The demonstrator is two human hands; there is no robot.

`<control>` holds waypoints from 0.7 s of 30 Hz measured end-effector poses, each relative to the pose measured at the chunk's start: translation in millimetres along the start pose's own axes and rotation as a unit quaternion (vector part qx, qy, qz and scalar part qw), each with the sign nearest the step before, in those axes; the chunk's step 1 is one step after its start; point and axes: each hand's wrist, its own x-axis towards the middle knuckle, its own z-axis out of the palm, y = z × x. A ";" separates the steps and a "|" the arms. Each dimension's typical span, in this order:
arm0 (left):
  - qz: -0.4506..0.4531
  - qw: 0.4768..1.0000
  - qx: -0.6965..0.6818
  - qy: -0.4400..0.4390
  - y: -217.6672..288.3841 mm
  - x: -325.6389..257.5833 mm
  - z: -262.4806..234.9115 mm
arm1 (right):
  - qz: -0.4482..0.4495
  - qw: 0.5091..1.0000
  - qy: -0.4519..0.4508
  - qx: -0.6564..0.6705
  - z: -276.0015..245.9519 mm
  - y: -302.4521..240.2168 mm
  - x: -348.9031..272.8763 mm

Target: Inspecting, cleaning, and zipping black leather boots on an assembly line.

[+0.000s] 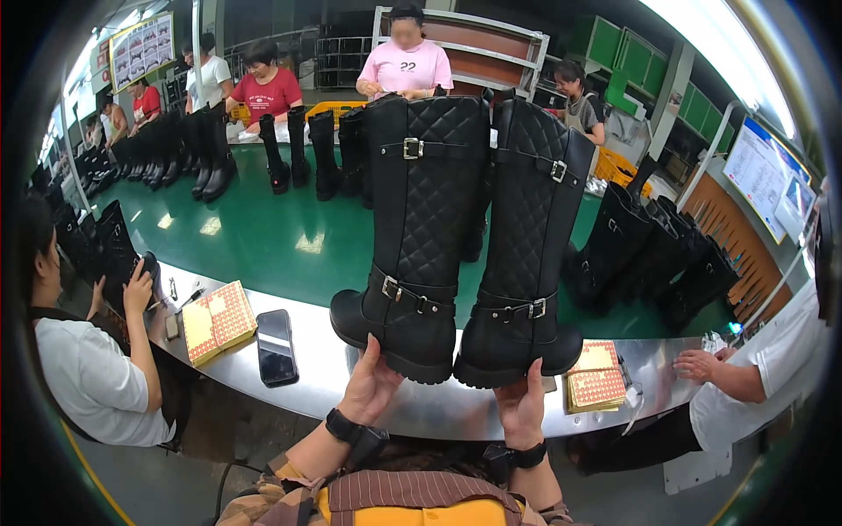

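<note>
Two tall black quilted boots with buckled straps stand upright in front of me, held up above the metal table edge. Under the sole of the left boot [419,228] is my left hand [372,386], closed with the thumb up against its side. My right hand [524,403] grips the right boot [526,228] the same way, thumb along the sole. The boots' toes point outward, away from each other, and their heels nearly meet in the middle. My fingers beneath the soles are partly hidden.
A phone [277,347] and sticker sheets [219,321] lie on the metal edge [307,317] at left, with another sticker stack [596,377] at right. Black boots [649,245] line the green conveyor [263,219]. Co-workers sit close on both sides; others work across.
</note>
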 end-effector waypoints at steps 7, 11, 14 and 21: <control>0.008 1.000 0.003 -0.021 -1.7 -1.1 -1.9 | -0.001 1.000 0.000 -0.005 -8.9 1.8 2.0; 0.002 1.000 -0.005 -0.018 -1.6 -2.4 -3.8 | 0.010 1.000 0.000 -0.006 -12.2 0.0 2.7; -0.004 1.000 -0.002 -0.014 -0.5 -3.7 -2.6 | 0.030 0.999 0.028 -0.003 -10.7 -1.5 1.9; 0.007 1.000 -0.008 0.009 -1.1 -7.3 6.1 | 0.007 0.999 0.003 0.036 -22.1 3.3 3.0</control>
